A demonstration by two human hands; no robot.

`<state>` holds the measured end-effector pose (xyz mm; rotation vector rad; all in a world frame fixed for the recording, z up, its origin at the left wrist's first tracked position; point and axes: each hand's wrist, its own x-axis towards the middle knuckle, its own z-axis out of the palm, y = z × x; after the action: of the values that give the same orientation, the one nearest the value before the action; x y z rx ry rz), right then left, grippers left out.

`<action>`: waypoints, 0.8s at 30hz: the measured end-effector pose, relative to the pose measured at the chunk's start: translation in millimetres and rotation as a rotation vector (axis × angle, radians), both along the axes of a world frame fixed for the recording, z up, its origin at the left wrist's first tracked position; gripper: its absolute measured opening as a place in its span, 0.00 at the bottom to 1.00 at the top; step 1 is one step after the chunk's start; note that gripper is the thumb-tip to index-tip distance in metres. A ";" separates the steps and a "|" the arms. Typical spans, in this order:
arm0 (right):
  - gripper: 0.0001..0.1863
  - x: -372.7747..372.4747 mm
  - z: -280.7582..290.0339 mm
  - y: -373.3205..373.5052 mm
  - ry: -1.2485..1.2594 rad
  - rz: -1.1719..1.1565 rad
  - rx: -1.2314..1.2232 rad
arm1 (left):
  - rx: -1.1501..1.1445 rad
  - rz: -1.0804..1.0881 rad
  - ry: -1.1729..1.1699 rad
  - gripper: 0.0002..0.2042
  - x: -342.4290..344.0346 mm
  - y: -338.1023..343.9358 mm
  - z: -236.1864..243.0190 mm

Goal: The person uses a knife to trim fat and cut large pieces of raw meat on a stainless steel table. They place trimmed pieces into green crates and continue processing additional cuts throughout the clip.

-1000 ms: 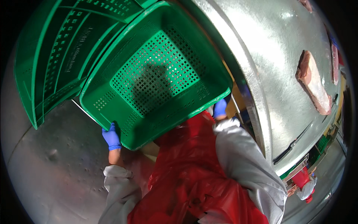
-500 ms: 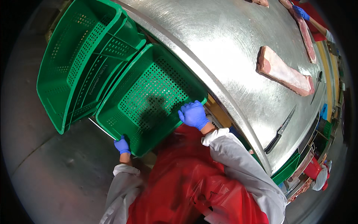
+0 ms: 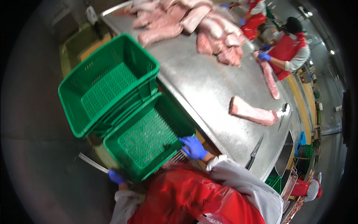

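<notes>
In front of me is a green perforated plastic crate (image 3: 149, 136) with nothing in it. My right hand (image 3: 194, 148), in a blue glove, lies over its right near corner, with the fingers bent on the rim. Beside the crate's left near corner, my blue-gloved left hand (image 3: 117, 177) is closed around one end of a thin pale rod (image 3: 92, 162). The rod points away to the left, and its full shape is unclear. Past the near crate stand taller stacked green crates (image 3: 108, 89), the top one's inside bare.
A steel table (image 3: 212, 97) runs along the right, bearing a meat slab (image 3: 253, 111), a black-handled knife (image 3: 255, 153) and a heap of meat (image 3: 179, 18). Across it, a person in a red apron (image 3: 278, 54) handles a long meat strip (image 3: 270, 80). Another knife (image 3: 283, 112) lies farther right.
My view has lifted, bringing the meat heap into sight. My left hand and the rod have swung out from the crate's side. My right hand stays at the crate's corner.
</notes>
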<state>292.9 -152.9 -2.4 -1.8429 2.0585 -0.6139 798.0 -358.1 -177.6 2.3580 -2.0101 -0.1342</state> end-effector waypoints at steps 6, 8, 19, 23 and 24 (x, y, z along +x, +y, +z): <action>0.21 -42.2 41.5 135.9 0.086 -0.658 -0.306 | -0.484 -0.011 0.727 0.20 3.8 -78.4 208.4; 0.21 -74.7 29.0 186.7 0.095 -0.958 -0.402 | -0.345 -0.141 0.718 0.19 -0.2 -117.1 274.1; 0.37 -88.3 -38.3 415.8 0.250 -1.960 0.390 | -0.025 -0.626 -0.119 0.12 -112.3 -278.7 363.6; 0.29 -74.1 -28.9 415.2 0.318 -1.760 0.275 | -0.019 -0.719 -0.285 0.09 -117.7 -288.2 368.5; 0.29 -66.6 -11.9 404.8 0.370 -1.704 0.272 | -0.024 -0.738 -0.366 0.09 -128.7 -286.2 373.6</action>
<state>226.3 251.8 -14.3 0.3721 3.3165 -0.2084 669.3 -644.3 196.0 1.5878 -2.9313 0.3230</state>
